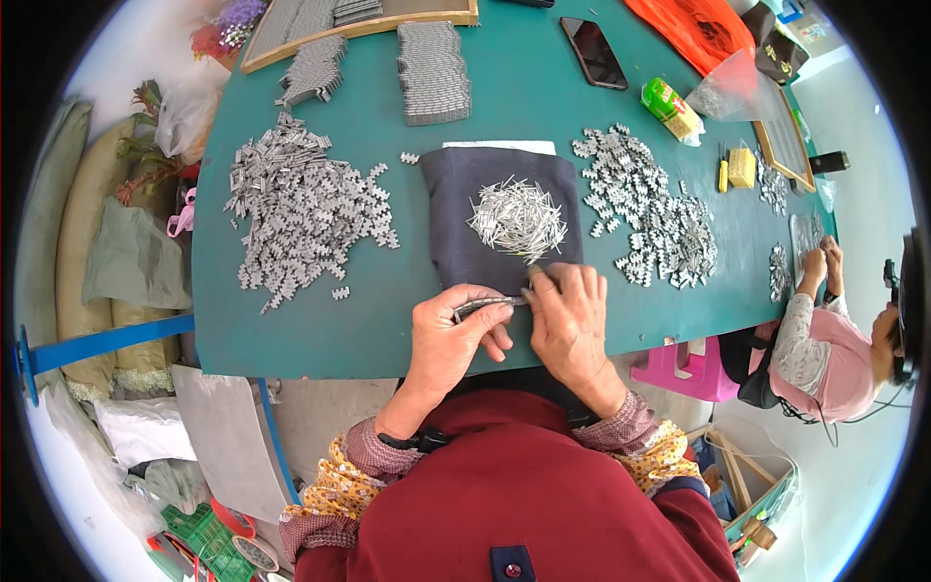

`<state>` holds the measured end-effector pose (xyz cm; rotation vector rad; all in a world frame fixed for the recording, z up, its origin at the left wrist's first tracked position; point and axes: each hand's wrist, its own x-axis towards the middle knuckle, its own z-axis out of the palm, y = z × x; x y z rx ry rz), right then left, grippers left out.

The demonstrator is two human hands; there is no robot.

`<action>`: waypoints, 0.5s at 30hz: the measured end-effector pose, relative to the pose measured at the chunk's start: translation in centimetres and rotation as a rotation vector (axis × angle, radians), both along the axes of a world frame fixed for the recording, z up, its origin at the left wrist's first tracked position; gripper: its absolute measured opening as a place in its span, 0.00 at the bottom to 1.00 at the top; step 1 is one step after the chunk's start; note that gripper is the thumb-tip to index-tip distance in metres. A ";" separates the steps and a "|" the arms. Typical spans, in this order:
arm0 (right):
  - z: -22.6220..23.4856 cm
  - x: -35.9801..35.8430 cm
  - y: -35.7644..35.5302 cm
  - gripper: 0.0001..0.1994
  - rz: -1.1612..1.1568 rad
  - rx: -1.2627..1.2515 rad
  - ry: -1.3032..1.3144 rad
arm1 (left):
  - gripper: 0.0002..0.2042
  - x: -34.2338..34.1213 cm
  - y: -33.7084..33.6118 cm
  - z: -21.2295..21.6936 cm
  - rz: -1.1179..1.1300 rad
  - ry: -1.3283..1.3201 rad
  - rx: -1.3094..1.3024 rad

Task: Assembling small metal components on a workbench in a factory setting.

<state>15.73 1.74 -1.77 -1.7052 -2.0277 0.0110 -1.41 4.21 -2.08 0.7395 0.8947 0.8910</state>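
My left hand [451, 335] grips a small grey metal part [485, 307] at the near edge of the green table [388, 320]. Thumb and fingers of my right hand [570, 315] pinch the right end of that same part. Just beyond both hands lies a dark cloth [456, 213] with a heap of thin metal pins [517, 218] on it. A big pile of grey notched metal pieces [301, 213] spreads to the left of the cloth. A second such pile [650, 213] lies to its right.
Stacked rows of metal pieces [433, 73] and a wooden-framed tray [359, 24] sit at the far side. A black phone [593, 52], a green packet [671, 110] and an orange bag [693, 29] lie far right. Another person [824, 339] works at the right end.
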 end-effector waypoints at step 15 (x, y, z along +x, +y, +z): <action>0.7 0.9 1.3 0.12 0.071 -0.033 0.151 | 0.05 -3.2 -0.2 -0.1 0.137 0.003 0.073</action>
